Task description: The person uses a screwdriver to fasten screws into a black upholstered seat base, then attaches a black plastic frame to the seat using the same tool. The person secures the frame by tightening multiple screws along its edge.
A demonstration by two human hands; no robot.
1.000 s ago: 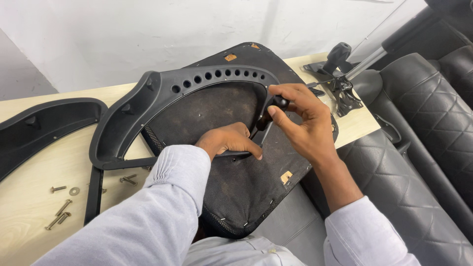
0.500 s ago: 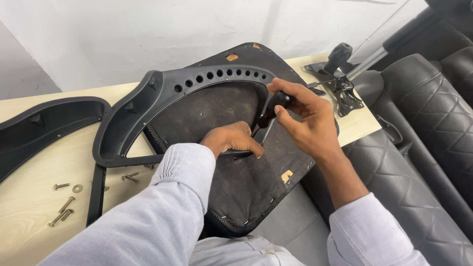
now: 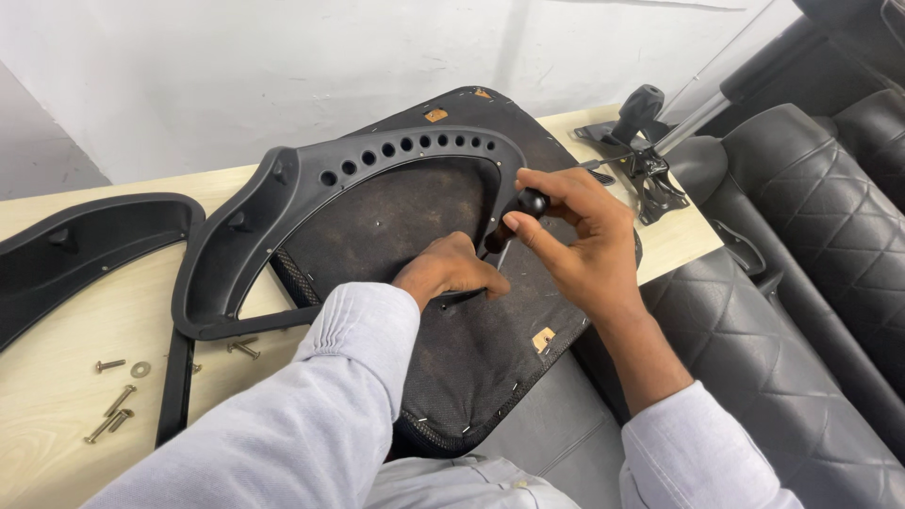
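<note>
Tool: black-handled screwdriver (image 3: pixel 517 215) at scene centre, long axis slanting from upper right down to lower left, tip hidden behind the left knuckles.
Right hand (image 3: pixel 575 247): fingers curled closed round the handle, thumb pressed on its top.
Left hand (image 3: pixel 451 271): just left of and below the tool, nearer its tip; fingers bent, pressing flat on the seat, nothing clearly held.
Seat: black fabric-covered chair seat underside (image 3: pixel 490 349), on the pale wooden table (image 3: pixel 57 415).
Frame: black curved plastic frame with round holes (image 3: pixel 311 193), lying over the seat.
Loose parts: brass screws (image 3: pixel 111 415), near left.
Far right: black metal chair mechanism (image 3: pixel 646 160).
</note>
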